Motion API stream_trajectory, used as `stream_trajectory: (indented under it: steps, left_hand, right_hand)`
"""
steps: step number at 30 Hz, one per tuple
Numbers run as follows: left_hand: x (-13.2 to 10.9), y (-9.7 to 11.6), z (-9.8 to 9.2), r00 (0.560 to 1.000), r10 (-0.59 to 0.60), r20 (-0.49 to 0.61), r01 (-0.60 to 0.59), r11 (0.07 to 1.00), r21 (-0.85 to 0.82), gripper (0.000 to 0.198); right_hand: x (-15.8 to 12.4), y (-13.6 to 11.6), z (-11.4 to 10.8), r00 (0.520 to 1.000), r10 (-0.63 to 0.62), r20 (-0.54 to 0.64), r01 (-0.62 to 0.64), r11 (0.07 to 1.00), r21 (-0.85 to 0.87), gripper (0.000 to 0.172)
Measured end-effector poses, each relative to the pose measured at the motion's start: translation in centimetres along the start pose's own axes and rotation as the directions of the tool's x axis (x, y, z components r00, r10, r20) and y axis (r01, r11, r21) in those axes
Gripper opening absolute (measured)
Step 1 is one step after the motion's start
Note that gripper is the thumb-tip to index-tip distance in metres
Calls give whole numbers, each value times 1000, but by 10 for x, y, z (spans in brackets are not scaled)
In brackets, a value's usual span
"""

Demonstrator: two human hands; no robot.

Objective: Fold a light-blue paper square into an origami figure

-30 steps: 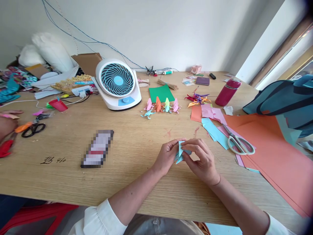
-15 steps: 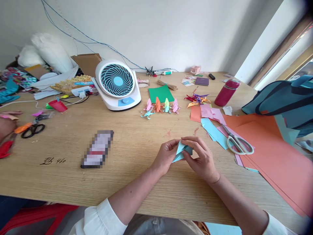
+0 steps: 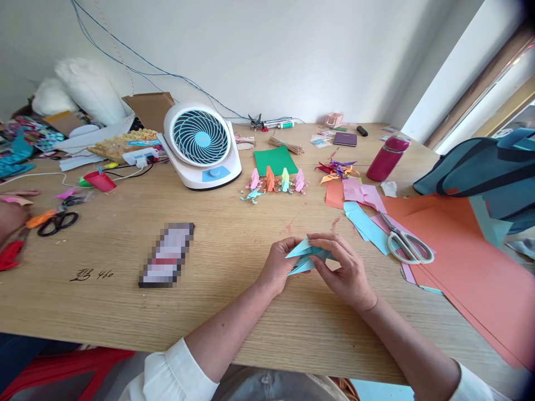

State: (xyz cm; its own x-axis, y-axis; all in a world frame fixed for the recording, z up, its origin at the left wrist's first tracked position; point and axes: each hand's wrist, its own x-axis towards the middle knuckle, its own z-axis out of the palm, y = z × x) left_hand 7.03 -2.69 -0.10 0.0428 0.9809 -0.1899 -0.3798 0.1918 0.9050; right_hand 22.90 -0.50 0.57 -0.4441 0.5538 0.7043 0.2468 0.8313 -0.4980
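Note:
A light blue piece of folded paper (image 3: 307, 250) is held between my two hands above the near part of the table. Its two pointed flaps spread apart toward the left. My left hand (image 3: 278, 264) grips the paper from the left, its fingers partly hidden behind the flaps. From the right, my right hand (image 3: 345, 267) pinches the paper's other end between thumb and fingers. Beyond them stands a row of small folded paper figures (image 3: 270, 179) in pink, orange and yellow-green, with a light blue paper figure (image 3: 253, 195) lying in front.
Right of my hands, scissors (image 3: 407, 245) lie on paper strips and large orange sheets (image 3: 472, 267). A red bottle (image 3: 388, 158) and a teal bag (image 3: 472, 172) stand behind. A fan (image 3: 202, 145), a blurred phone (image 3: 167, 255) and another person's hand (image 3: 14, 214) are leftward.
The folded paper's flaps have opened wider, and their points now reach further left. My left fingers have shifted behind the paper; my right hand stays almost in place.

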Motion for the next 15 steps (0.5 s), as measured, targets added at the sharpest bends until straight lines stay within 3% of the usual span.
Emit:
stream_trajectory:
  steps: [4,7,11,15]
  left_hand:
    - [3,1,-2,999,35,34,-35,999,18,40]
    - [4,6,-4,985,138,102,-152,977,149,36]
    - [4,11,-6,911,364,197,-413,812,412,24]
    - [5,10,-10,858,463,221,-507,700,503,21]
  right_hand:
    - [1,1,-2,994,111,-1,-110,988,110,19]
    - [1,7,-1,969,246,-30,-232,944,234,8]
    - [-1,17,1,915,403,-24,-359,840,406,7]
    - [-2,21,0,874,481,64,-449,754,479,14]
